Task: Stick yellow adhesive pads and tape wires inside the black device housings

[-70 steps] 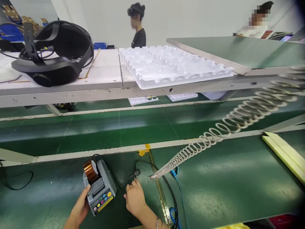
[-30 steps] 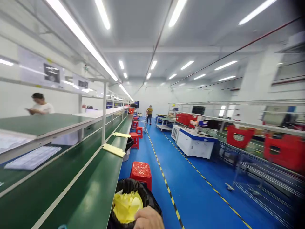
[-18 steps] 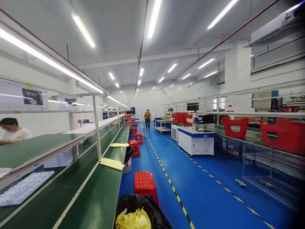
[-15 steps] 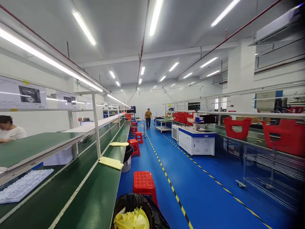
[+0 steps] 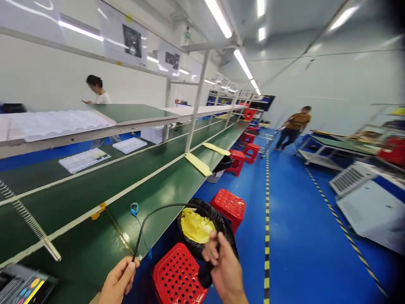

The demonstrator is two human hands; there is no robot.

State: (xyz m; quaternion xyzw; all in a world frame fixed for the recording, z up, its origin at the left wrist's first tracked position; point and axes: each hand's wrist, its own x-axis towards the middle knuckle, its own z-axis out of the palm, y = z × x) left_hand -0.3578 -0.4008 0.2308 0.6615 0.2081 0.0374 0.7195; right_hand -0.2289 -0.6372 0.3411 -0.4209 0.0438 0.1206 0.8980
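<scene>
A thin black cable (image 5: 164,206) arcs between my two hands, above the bench edge and a black-lined bin. My left hand (image 5: 119,278) pinches one part of it at the lower middle. On the right, my right hand (image 5: 223,266) is raised in front of the bin with its fingers curled around the cable, partly blurred. Something black hangs just below that hand; its shape is unclear. A blue strap (image 5: 135,209) lies on the green bench (image 5: 158,190) behind the cable.
Red stools (image 5: 179,274) and the bin of yellow scraps (image 5: 196,226) stand beside the bench. A coiled spring and metal tube (image 5: 52,249) are at the left. One person (image 5: 296,122) is in the aisle with a cart; another (image 5: 101,96) is behind the bench.
Both my hands have come into view with the black cable. The view has turned left and down, showing more of the bench and another red stool. The person in the aisle appears closer.
</scene>
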